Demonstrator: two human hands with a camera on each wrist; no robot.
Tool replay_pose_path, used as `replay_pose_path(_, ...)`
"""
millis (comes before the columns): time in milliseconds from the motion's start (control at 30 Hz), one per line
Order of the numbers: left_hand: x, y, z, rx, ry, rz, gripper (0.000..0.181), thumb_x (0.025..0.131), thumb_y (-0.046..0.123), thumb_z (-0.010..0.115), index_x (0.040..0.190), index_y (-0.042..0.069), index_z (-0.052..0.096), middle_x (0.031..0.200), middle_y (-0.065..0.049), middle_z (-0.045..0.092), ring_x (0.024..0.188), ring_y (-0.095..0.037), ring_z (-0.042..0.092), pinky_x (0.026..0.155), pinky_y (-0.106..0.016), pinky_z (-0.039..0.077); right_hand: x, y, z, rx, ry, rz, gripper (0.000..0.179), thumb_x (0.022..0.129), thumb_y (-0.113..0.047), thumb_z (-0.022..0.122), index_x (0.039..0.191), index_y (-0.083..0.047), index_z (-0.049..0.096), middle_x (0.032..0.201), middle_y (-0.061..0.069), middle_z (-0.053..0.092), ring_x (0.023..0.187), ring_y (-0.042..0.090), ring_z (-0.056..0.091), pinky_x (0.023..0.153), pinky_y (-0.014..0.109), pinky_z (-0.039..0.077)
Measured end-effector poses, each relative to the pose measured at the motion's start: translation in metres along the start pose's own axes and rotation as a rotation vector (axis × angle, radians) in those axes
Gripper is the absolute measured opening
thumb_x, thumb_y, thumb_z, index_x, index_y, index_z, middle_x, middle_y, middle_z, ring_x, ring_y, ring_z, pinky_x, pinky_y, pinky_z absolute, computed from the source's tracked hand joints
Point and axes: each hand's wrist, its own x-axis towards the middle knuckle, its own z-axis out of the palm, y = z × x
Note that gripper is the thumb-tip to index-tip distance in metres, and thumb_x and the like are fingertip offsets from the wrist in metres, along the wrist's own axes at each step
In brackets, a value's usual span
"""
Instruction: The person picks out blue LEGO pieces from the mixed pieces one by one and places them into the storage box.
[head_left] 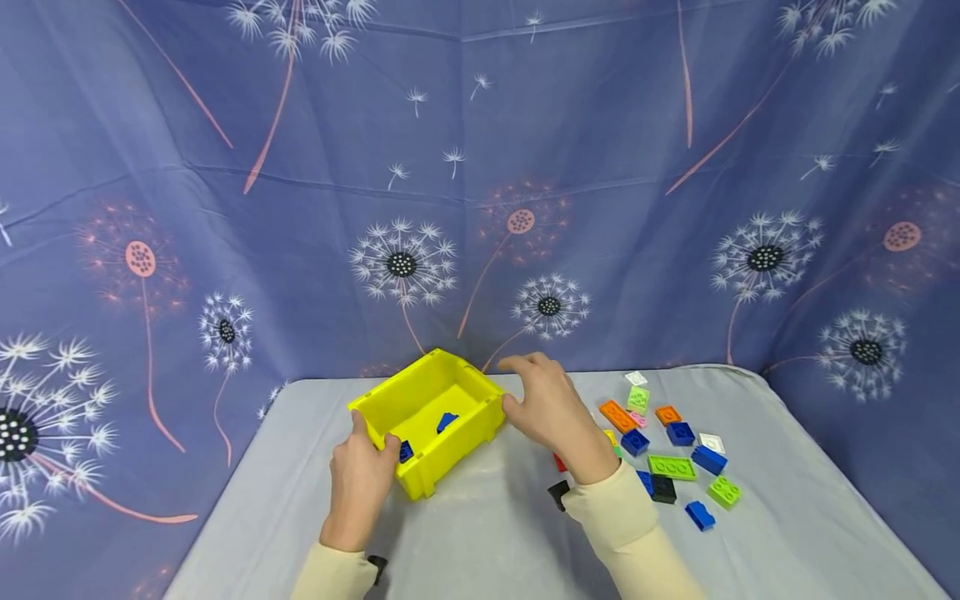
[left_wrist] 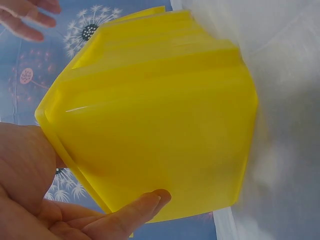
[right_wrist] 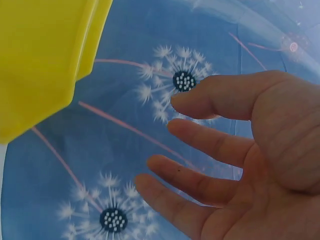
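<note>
A cream sleeve (head_left: 333, 575) enters at the lower left and leads toward one o'clock to the left hand (head_left: 358, 483). That hand pinches the short end wall of an open-topped yellow bin (head_left: 457, 454), its thumb hooked over the rim and a finger laid along the outer face, as the left wrist view shows.

The bin stands left of centre, at the backdrop end of the pale worktop (head_left: 480, 550), its long axis running from about eight o'clock to two o'clock; whether its base fully touches the cloth, I cannot tell. Inside, a small dark-blue brick (head_left: 406, 452) sits at the near end, just beside the left thumb. A second piece, a blue curved brick (head_left: 447, 422), lies on the bin floor toward two o'clock from the first.

At the bin's three o'clock is the right hand (head_left: 551, 408), its forearm rising from five o'clock toward eleven. Its fingers are spread and gently bent, with a gap between the fingertips and the yellow wall in the right wrist view.

Beyond it, around four o'clock from the bin, loose bricks are scattered: a long orange brick (head_left: 617, 415), then a black brick (head_left: 663, 490) touching or just beside a long lime-green brick (head_left: 672, 467), and a studded light-green brick (head_left: 723, 492) furthest right.
</note>
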Motion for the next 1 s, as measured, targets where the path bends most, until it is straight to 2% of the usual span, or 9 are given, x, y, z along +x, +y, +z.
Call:
replay_pose_path(267, 0.002, 0.001, -0.001, -0.016, 0.004, 0.024, 0.084, 0.097, 0.024, 0.061, 0.16, -0.01, 0.018, 0.05, -0.001, 0.043, 0.036, -0.015, 0.037, 0.038, -0.027, 0.036, -0.005, 0.035, -0.011, -0.028, 0.02, 0.058, 0.043, 0.092, -0.016, 0.069, 0.134, -0.012, 0.068, 0.136, 0.021, 0.062, 0.124, 0.047, 0.056, 0.102, 0.063, 0.046)
replay_pose_path(467, 0.002, 0.0, -0.001, -0.013, -0.009, 0.006, 0.085, 0.096, 0.025, 0.061, 0.161, -0.009, 0.017, 0.05, -0.001, 0.041, 0.035, -0.016, 0.036, 0.037, -0.026, 0.035, -0.01, 0.074, -0.025, -0.081, -0.004, 0.161, 0.046, 0.092, -0.015, 0.067, 0.138, -0.009, 0.064, 0.136, 0.027, 0.058, 0.121, 0.052, 0.055, 0.095, 0.064, 0.048)
replay_pose_path(633, 0.002, 0.0, -0.001, -0.007, -0.002, 0.02, 0.084, 0.097, 0.025, 0.06, 0.16, -0.011, 0.018, 0.051, -0.001, 0.042, 0.036, -0.015, 0.036, 0.038, -0.027, 0.035, -0.016, 0.111, -0.045, -0.164, -0.01, 0.242, 0.052, 0.091, -0.014, 0.067, 0.14, -0.001, 0.061, 0.132, 0.035, 0.057, 0.113, 0.055, 0.055, 0.09, 0.065, 0.048)
replay_pose_path(700, 0.002, 0.0, -0.002, -0.003, 0.001, 0.021, 0.083, 0.097, 0.024, 0.06, 0.16, -0.011, 0.019, 0.051, -0.001, 0.042, 0.036, -0.016, 0.036, 0.037, -0.027, 0.035, -0.019, 0.124, -0.053, -0.17, -0.021, 0.29, 0.054, 0.091, -0.015, 0.067, 0.142, 0.001, 0.058, 0.132, 0.036, 0.055, 0.111, 0.054, 0.055, 0.087, 0.064, 0.048)
replay_pose_path(900, 0.002, 0.0, -0.002, 0.002, -0.001, 0.009, 0.082, 0.097, 0.024, 0.061, 0.16, -0.01, 0.02, 0.05, -0.002, 0.044, 0.035, -0.015, 0.036, 0.037, -0.027, 0.036, -0.028, 0.159, -0.077, -0.164, -0.066, 0.416, 0.06, 0.095, -0.023, 0.064, 0.148, 0.003, 0.05, 0.14, 0.041, 0.045, 0.12, 0.059, 0.047, 0.093, 0.07, 0.045)
replay_pose_path(1000, 0.002, 0.001, -0.002, 0.002, 0.001, 0.007, 0.082, 0.097, 0.024, 0.062, 0.159, -0.011, 0.021, 0.05, -0.002, 0.044, 0.036, -0.015, 0.036, 0.037, -0.027, 0.036, -0.034, 0.174, -0.086, -0.166, -0.067, 0.468, 0.063, 0.095, -0.025, 0.063, 0.148, 0.005, 0.047, 0.139, 0.042, 0.046, 0.111, 0.056, 0.052, 0.088, 0.066, 0.049)
